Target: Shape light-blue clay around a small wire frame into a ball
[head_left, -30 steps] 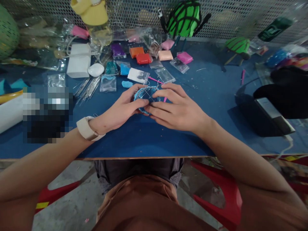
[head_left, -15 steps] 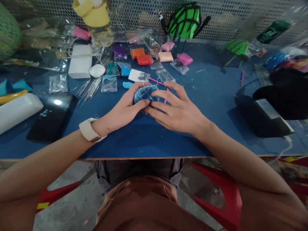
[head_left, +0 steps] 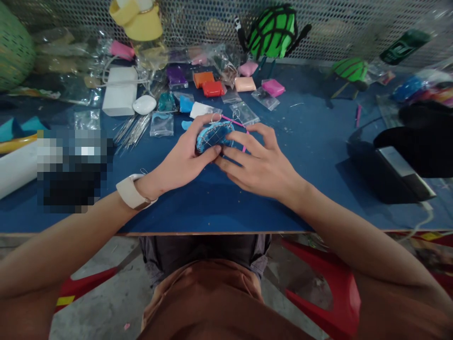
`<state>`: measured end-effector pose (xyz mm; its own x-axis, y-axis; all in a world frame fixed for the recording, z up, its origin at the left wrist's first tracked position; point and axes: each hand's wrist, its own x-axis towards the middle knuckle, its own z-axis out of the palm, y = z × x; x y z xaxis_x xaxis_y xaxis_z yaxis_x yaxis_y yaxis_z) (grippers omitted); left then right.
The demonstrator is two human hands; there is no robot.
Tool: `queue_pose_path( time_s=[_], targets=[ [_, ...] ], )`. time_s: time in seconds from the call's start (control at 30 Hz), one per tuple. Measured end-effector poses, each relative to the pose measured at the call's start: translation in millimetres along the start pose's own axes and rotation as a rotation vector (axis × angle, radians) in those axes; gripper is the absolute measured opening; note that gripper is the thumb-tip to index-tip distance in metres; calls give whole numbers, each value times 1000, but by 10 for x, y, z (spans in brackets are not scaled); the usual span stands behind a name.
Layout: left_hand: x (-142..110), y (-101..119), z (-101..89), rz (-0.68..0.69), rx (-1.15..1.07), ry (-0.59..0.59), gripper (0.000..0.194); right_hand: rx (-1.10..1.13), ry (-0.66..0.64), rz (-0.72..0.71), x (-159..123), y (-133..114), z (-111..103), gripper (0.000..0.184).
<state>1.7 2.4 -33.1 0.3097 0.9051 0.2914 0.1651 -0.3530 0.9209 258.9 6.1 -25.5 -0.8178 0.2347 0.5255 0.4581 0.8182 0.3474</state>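
A small rounded wire frame (head_left: 214, 135) with light blue clay along its rim is held above the table's middle; thin wires cross its opening. My left hand (head_left: 184, 153) is closed on its left side, thumb at the near edge and fingers behind. On the right side, my right hand (head_left: 264, 163) has its fingertips pressed to the clay and rim, index finger raised a little apart. Those fingers hide part of the frame's right side. Just behind lie a pink stick (head_left: 233, 121) and a scrap of light blue clay (head_left: 187, 125).
Clay packets, among them a red one (head_left: 213, 89) and a magenta one (head_left: 273, 87), lie at the back. Thin metal wires (head_left: 132, 132) lie left, beside a white power bank (head_left: 120, 92). A green turtle-like model (head_left: 272, 33) stands behind; a black box-like device (head_left: 399, 174) sits right.
The wire frame has tilted, so its wire-crossed opening shows more. Both hands stay on it, with only slight finger shifts.
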Motion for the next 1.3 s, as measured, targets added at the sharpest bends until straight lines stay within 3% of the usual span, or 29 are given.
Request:
queue_pose_path(
  time_s=[0.3, 0.43, 0.67, 0.97, 1.13, 1.3],
  targets=[
    [26, -12, 19, -90, -25, 20, 37, 107, -101, 6, 4, 2, -48, 34],
    [23, 7, 26, -50, 40, 54, 32, 33, -61, -21, 6, 5, -14, 31],
    [13, 56, 36, -74, 17, 59, 31, 158, -60, 67, -12, 11, 20, 38],
    [-5, -4, 43, -28, 11, 47, 33, 246, -23, 157, 6, 14, 50, 28],
    [-15, -141, -12, 84, 33, -67, 49, 176, 64, 142, -57, 70, 122, 33],
    [-38, -153, -6, 178, 123, -80, 74, 211, 143, 191, -104, 57, 170, 39]
  ],
)
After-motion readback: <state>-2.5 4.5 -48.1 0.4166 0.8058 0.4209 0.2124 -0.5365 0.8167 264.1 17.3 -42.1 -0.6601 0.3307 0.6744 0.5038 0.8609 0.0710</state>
